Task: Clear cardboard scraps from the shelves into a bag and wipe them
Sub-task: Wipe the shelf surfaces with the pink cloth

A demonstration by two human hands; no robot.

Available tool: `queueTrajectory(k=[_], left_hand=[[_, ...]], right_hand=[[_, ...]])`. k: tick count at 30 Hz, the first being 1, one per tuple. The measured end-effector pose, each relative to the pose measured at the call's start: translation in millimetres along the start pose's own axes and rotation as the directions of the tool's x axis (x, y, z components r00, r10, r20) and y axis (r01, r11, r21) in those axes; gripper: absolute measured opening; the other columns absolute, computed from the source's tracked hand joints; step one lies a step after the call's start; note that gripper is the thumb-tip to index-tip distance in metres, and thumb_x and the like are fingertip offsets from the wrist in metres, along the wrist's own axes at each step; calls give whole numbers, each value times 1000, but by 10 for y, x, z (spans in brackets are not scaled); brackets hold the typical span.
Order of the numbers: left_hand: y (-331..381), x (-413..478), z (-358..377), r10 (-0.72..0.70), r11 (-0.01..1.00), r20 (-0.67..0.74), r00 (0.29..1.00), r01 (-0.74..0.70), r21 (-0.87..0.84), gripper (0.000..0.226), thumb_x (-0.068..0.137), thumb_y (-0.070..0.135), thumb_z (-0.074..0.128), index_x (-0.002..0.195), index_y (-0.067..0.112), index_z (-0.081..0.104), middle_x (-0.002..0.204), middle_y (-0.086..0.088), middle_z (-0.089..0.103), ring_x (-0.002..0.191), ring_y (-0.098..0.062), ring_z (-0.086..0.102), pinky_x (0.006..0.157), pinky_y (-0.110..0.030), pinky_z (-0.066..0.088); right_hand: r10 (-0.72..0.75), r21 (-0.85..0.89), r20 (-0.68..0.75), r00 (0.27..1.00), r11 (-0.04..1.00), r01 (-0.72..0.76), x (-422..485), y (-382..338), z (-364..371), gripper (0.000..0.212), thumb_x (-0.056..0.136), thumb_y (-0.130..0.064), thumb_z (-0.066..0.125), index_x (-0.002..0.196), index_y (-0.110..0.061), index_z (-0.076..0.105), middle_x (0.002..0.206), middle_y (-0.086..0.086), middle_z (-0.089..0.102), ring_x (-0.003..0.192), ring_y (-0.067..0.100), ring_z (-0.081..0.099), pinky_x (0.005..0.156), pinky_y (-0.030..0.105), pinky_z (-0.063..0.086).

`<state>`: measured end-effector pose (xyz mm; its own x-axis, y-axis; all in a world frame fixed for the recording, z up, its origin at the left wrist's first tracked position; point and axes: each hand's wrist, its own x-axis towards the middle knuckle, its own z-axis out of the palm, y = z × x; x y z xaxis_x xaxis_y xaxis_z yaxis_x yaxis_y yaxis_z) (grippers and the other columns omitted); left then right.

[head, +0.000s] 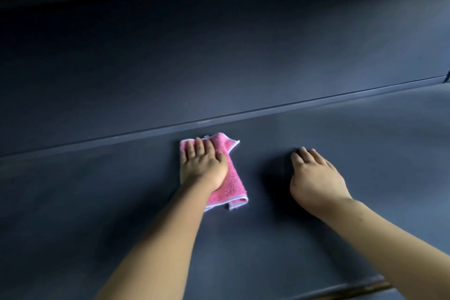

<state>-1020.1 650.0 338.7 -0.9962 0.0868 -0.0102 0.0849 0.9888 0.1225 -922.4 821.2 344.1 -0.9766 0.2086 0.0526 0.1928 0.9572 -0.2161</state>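
On the near half of a dark blue-grey shelf point(341, 143), a pink cloth point(231, 185) with a pale stitched edge is pressed flat under the left hand point(203, 165). The fingers are laid straight and close together over the cloth's far end, nothing is pinched or curled round, and the palm bears down on the middle. This flat, released hold is judged to suit wiping, since pressure is spread over the fabric and the cloth can be slid in any direction. The cloth is folded lengthwise and somewhat rumpled, and its near end is left sticking out to the right of the wrist.

Well apart to the right, the right hand point(314, 178) is set on the bare shelf with its fingers loosely bent and spread, and nothing is held in it. It is probably placed there as a brace while the body is leaned in.

No cardboard scraps and no bag can be made out, so the clearing step is judged done here and the wiping to be in hand.

The shelf surface is matt and smooth, with faint cloudy smears. A narrow raised ledge point(267, 108) is run along its back, where a plain back panel point(170, 68) rises into deep shadow. A worn front edge point(360, 286) is glimpsed at the lower right. Little light is given, and no more of the room can be seen.
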Motion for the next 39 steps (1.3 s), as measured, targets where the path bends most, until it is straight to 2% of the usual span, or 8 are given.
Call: queueTrajectory(k=[5,7,11,17,22,25,33,39], left_hand=[[-63,-150,26,78,997,-5,997,-78,-29,57,99,37,16,150,14,8,159,-8,1,147,-23,-3,119,-36,-6],[-144,-205,5,75,997,16,997,-75,-30,56,99,38,14,150,16,5,159,-8,-2,147,-22,-6,119,-36,-7],[-257,-278,-18,54,999,25,998,-54,5,57,100,39,13,150,13,5,159,-10,-2,147,-25,-6,119,-37,-9],[-300,-213,-22,48,998,23,999,-47,-31,58,98,38,17,150,13,7,159,-10,-1,147,-25,-3,119,-38,-7],[-638,-60,-94,-56,998,31,998,57,-2,58,98,37,14,150,13,5,159,-9,-1,147,-25,-3,120,-38,-5],[-765,-25,-110,-128,991,28,991,127,36,58,98,36,12,150,12,5,159,-9,0,147,-26,-3,120,-40,-5],[-570,-159,-52,37,999,33,999,-37,-5,58,99,37,14,150,13,4,159,-9,-2,147,-25,-5,119,-38,-7],[-772,39,-102,-114,993,23,993,114,14,58,98,37,13,150,14,5,159,-9,-2,147,-25,-3,120,-39,-5]], right_hand=[[-107,105,4,994,989,106,212,-679,0,46,93,-22,32,137,-7,35,153,7,23,143,24,14,114,33,15],[-152,164,18,988,975,147,225,-941,71,50,96,-26,27,142,-6,28,156,9,17,145,24,11,115,33,11],[-113,260,-5,994,959,110,148,-1071,296,49,98,-26,25,141,-5,30,154,9,24,144,22,14,116,31,8],[-102,259,-57,993,959,113,151,-1045,325,40,96,-23,30,122,-2,51,135,10,48,134,26,33,112,32,19],[-114,204,-33,993,972,119,130,-1021,336,41,98,-26,28,124,-2,48,145,10,39,140,25,24,113,32,15],[-111,171,-37,993,978,116,134,-1036,351,39,98,-24,27,121,-1,48,141,12,41,136,27,28,112,34,18],[-122,138,-27,992,983,125,117,-1053,345,41,96,-23,30,129,-2,42,147,11,34,140,25,22,115,32,14],[-133,122,-37,990,983,136,112,-1036,360,42,97,-24,29,132,-4,40,150,9,30,142,24,19,115,31,11]])
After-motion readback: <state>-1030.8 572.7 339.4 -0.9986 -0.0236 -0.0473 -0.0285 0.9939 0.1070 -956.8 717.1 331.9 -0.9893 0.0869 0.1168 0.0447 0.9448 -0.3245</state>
